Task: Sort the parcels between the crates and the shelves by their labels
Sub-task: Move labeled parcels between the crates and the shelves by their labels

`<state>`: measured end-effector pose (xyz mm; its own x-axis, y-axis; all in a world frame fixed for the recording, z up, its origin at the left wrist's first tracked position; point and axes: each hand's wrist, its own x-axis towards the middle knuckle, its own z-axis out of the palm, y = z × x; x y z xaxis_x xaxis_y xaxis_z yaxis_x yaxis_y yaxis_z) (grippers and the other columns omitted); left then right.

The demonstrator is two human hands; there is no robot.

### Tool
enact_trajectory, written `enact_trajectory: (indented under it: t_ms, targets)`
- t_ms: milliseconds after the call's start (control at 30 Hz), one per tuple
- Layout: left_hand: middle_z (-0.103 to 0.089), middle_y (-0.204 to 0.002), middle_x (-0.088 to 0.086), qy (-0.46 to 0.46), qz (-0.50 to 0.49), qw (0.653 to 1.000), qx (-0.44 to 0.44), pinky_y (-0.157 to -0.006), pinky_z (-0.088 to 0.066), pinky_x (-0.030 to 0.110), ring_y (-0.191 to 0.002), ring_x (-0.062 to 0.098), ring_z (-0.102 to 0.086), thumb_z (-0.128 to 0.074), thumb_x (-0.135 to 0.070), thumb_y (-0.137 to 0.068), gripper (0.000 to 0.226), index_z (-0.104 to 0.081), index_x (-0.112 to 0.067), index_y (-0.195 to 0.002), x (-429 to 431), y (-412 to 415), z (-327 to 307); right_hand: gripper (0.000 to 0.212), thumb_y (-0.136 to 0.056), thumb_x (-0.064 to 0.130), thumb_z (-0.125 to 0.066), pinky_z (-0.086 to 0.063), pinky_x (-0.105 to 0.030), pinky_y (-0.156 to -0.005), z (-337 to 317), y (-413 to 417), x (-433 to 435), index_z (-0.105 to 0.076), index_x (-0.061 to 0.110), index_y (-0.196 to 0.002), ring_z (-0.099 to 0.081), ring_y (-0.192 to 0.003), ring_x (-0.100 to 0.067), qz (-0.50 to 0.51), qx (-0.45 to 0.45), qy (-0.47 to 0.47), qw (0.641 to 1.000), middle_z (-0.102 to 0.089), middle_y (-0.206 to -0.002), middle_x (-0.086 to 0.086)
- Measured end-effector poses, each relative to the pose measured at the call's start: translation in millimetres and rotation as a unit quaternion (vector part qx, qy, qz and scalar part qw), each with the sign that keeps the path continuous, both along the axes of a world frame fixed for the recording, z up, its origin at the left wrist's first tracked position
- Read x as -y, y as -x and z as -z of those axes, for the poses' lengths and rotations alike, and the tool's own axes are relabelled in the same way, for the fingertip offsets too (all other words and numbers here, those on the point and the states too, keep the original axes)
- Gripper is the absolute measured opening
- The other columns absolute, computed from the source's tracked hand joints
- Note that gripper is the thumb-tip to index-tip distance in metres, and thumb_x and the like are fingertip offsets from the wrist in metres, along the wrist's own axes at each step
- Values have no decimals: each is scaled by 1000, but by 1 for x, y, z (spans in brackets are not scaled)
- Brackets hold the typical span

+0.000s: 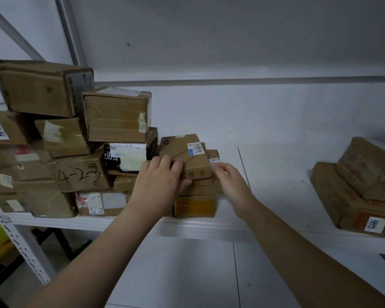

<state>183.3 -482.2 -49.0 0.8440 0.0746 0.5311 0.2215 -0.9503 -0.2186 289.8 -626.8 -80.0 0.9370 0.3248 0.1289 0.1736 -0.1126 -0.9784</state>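
A small flat brown parcel (187, 156) with a blue-and-white label lies on top of a short stack of boxes on the white shelf (209, 227). My left hand (162, 176) grips its near left corner, fingers curled over the top and thumb under the edge. My right hand (228, 178) is at the stack's right side, fingers curled at the white barcode label on a thin box (212, 155) just under the top parcel. A yellow-taped box (195, 206) sits at the bottom of the stack.
A tall pile of cardboard parcels (76, 141) fills the shelf's left part, one marked "4-23" (79, 174). Two taped parcels (356, 187) lie at the right end. Bare shelf lies between. A perforated upright (16, 241) stands at lower left.
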Motion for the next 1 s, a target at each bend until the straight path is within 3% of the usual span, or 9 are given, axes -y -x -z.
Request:
enact_trajectory:
  t_ms: [100, 200, 300, 333, 467, 567, 700, 900, 1000]
  targets:
    - [-56, -116, 1, 14, 4, 1000, 9, -88, -40, 34, -106, 22, -51, -27, -61, -89, 55, -52, -24, -121, 3, 1, -2, 30, -99, 40, -46, -47, -25, -83, 0, 0, 5, -52, 25, -123, -54, -108, -12, 16, 0, -22, 1000, -56, -123, 1]
    - [-59, -115, 6, 23, 37, 998, 39, -88, -40, 38, -106, 27, -53, -36, -55, -89, 53, -58, -18, -120, 11, 3, -9, 32, -96, 30, -54, -48, -33, -97, -4, 1, 11, -53, 20, -127, -54, -115, -17, 42, 50, -11, 998, -57, -126, -2]
    - [-63, -111, 11, 27, 86, 993, 72, -85, -43, 42, -102, 33, -57, -50, -45, -89, 44, -63, -12, -114, 28, 2, -16, 20, -93, 18, -59, -43, -4, -76, -12, 4, 26, -59, 20, -113, -58, -95, -5, 62, 150, 1, 987, -62, -114, 3]
    - [-63, -109, 11, 30, 104, 991, 81, -84, -44, 42, -102, 34, -57, -55, -42, -89, 40, -64, -12, -113, 34, 0, -18, 17, -92, 16, -59, -41, -1, -70, -15, 5, 34, -60, 22, -108, -57, -89, 0, 71, 182, 9, 981, -62, -111, 5]
    - [-64, -106, 9, 65, 184, 975, 101, -79, -44, 41, -97, 32, -59, -64, -30, -86, 31, -65, -11, -111, 68, -16, -20, 18, -91, 13, -58, -41, -1, -67, -20, 9, 79, -62, 25, -103, -56, -89, 2, 119, 273, 49, 953, -60, -106, 9]
    - [-64, -111, 8, 107, 240, 962, 75, -82, -45, 42, -100, 30, -59, -62, -26, -89, 31, -63, -12, -117, 103, -31, -13, 19, -91, 8, -58, -44, -4, -69, -18, 10, 126, -65, 18, -105, -56, -86, -2, 174, 329, 110, 922, -59, -104, 11]
    - [-61, -122, 4, 152, 283, 946, 36, -90, -46, 39, -109, 24, -56, -55, -29, -93, 35, -58, -18, -126, 154, -51, 3, 19, -87, 5, -62, -45, -24, -77, -14, 8, 191, -67, 13, -103, -58, -92, -15, 247, 344, 176, 888, -60, -102, 4]
    - [-54, -127, 6, 213, 357, 910, 13, -91, -46, 35, -111, 25, -53, -55, -28, -92, 41, -51, -16, -131, 244, -101, 12, 19, -88, 11, -58, -31, -19, -81, -14, -1, 283, -65, 12, -105, -51, -108, -22, 326, 308, 286, 847, -60, -114, -4]
    - [-43, -137, 11, 229, 376, 898, -12, -95, -44, 41, -117, 30, -48, -54, -32, -92, 52, -41, -17, -139, 302, -133, 3, 28, -88, 15, -58, -33, -23, -87, -20, -8, 319, -61, 14, -116, -47, -115, -23, 355, 274, 305, 840, -54, -121, -5]
